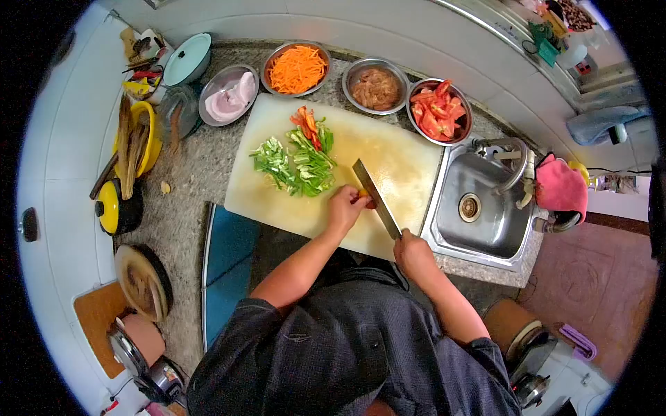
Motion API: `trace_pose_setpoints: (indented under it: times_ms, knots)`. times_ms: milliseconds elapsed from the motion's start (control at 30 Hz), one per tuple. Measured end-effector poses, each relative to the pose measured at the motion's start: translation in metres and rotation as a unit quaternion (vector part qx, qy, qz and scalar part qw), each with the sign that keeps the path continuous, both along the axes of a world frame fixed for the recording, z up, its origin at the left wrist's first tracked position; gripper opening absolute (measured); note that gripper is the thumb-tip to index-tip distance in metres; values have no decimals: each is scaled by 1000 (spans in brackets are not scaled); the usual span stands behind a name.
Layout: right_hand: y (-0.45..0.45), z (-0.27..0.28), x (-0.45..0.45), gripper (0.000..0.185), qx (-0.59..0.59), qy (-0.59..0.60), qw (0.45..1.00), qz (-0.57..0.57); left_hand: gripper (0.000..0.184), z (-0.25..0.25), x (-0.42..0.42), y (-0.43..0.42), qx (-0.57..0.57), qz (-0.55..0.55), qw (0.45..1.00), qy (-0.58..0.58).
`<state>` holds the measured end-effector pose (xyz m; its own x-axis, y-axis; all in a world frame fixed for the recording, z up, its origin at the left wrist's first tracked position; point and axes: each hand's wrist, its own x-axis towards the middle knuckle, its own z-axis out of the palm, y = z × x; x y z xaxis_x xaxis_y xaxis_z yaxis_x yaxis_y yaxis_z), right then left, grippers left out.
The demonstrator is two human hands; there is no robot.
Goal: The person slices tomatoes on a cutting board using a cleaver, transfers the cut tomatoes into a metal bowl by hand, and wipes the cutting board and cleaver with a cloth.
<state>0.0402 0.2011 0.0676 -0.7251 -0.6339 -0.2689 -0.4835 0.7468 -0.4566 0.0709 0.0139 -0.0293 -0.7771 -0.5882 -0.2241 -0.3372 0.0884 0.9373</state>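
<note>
My right hand point(414, 251) is closed round the handle of a kitchen knife point(377, 196) with a broad blade, which points up and left over the white cutting board point(406, 156). Against the blade's left side, my left hand point(347, 208) pinches a small orange-red piece of vegetable point(363, 193), mostly hidden by the fingers; its kind is unclear. Left of the blade lie sliced green peppers point(313, 166), with red pepper strips point(305, 125) at their upper end. A separate pile of pale green slices point(272, 161) sits beside them.
Behind the board stand metal bowls of raw meat point(232, 100), carrot shreds point(297, 69), sliced meat point(374, 89) and tomato wedges point(437, 111). A steel sink point(479, 236) with a faucet point(517, 163) adjoins the board's right edge. At left are a yellow basin point(149, 145) and a lidded pot point(118, 206).
</note>
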Motion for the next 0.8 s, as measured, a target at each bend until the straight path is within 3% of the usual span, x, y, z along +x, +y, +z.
trace_pose_setpoints:
  times_ms: [200, 267, 400, 467, 567, 800]
  knots:
    - [-25, -1, -22, 14, -47, 33, 998, 6, 34, 32, 8, 4, -41, -52, 997, -44]
    - [-19, -6, -24, 16, -66, 23, 998, -2, 31, 25, 11, 4, 53, -39, 998, -10]
    - [5, 15, -16, 16, 4, -13, 1000, -1, 30, -14, 29, -4, 61, -46, 996, -44]
    - [16, 20, -10, 16, -4, -12, 1000, 12, 29, -18, 31, -4, 146, -36, 989, -3]
    - [25, 47, -2, 16, 4, -27, 1000, 15, 29, -17, 28, 0, 100, -34, 994, -16]
    - [37, 45, 7, 14, 56, -53, 997, -5, 25, -4, 24, 8, 60, -44, 996, -40]
